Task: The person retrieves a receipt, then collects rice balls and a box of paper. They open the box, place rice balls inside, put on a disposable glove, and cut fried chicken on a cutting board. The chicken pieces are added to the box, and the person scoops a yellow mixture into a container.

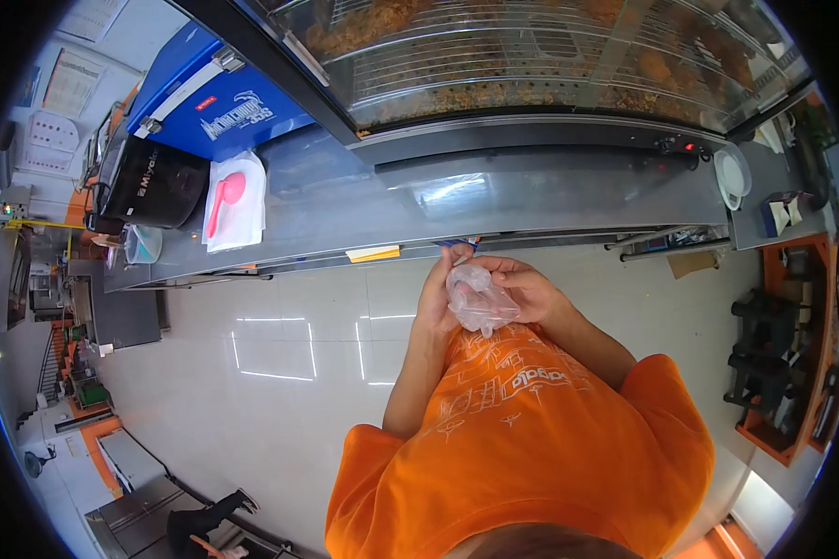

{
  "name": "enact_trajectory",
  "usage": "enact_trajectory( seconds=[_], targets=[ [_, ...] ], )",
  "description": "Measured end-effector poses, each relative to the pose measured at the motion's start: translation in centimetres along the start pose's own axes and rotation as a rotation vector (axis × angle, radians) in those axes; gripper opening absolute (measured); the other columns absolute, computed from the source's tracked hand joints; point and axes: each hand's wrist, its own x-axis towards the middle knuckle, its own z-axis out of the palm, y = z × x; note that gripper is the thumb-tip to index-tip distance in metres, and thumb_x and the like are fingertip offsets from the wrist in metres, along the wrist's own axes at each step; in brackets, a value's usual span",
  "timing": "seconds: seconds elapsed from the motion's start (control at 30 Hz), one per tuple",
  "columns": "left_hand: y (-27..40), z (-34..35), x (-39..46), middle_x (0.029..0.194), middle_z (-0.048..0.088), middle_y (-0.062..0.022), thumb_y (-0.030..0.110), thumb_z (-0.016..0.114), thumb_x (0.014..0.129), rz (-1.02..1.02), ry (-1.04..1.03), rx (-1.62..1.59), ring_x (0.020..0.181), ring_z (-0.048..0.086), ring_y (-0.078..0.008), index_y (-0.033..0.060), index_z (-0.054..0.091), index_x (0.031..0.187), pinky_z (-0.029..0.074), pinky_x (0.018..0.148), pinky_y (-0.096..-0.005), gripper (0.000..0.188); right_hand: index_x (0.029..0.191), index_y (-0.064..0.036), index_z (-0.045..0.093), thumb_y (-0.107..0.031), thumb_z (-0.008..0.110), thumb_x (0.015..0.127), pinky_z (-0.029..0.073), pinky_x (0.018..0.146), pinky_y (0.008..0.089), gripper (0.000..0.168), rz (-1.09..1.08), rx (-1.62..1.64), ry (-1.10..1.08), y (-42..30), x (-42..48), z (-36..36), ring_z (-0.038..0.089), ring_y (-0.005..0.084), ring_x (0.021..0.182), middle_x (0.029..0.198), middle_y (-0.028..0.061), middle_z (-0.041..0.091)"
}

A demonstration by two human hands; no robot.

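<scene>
Close to my orange shirt, my left hand [439, 293] and my right hand [528, 285] both grip a translucent plastic bag [486, 300]. Some pinkish content shows faintly through the bag, too blurred to name. My fingers meet near the bag's upper part, just in front of the steel counter [454, 199]. On the counter at the left, a pink rice scoop [225, 202] lies on white paper [253, 227]. Beyond the counter stands a glass display case [531, 63] with fried food on wire racks.
A black Miyako appliance [157, 182] and a blue cooler box [217, 105] stand at the left, with a clear container [143, 243] nearby. White lids [732, 176] and a tissue box [783, 213] lie right. Another person's leg [206, 520] shows lower left. Black stools [762, 349] stand right.
</scene>
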Motion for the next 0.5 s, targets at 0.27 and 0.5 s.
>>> enact_trajectory(
  seconds=[0.27, 0.5],
  targets=[
    [2.2, -1.6, -1.2, 0.104, 0.071, -0.0105, 0.006, 0.064, 0.099, 0.053, -0.097, 0.188, 0.094, 0.070, -0.0199, -0.0027, 0.067, 0.111, 0.057, 0.085, -0.0340, 0.016, 0.142, -0.005, 0.039, -0.024, 0.078, 0.093, 0.054, 0.076, 0.0303, 0.065, 0.079, -0.252, -0.066, -2.0, -1.5, 2.6, 0.066, 0.0200, 0.098, 0.115, 0.0124, 0.063],
    [5.1, 2.2, -0.9, 0.095, 0.068, -0.0053, -0.004, 0.057, 0.093, -0.094, -0.350, 0.779, 0.087, 0.065, -0.0148, -0.0012, 0.069, 0.094, 0.051, 0.082, -0.0287, 0.012, 0.129, -0.003, 0.047, -0.029, 0.063, 0.105, 0.053, 0.077, 0.0360, 0.039, 0.297, -1.196, -0.282, -5.3, -1.3, 5.5, 0.068, 0.0238, 0.093, 0.109, 0.0136, 0.068]
  ],
)
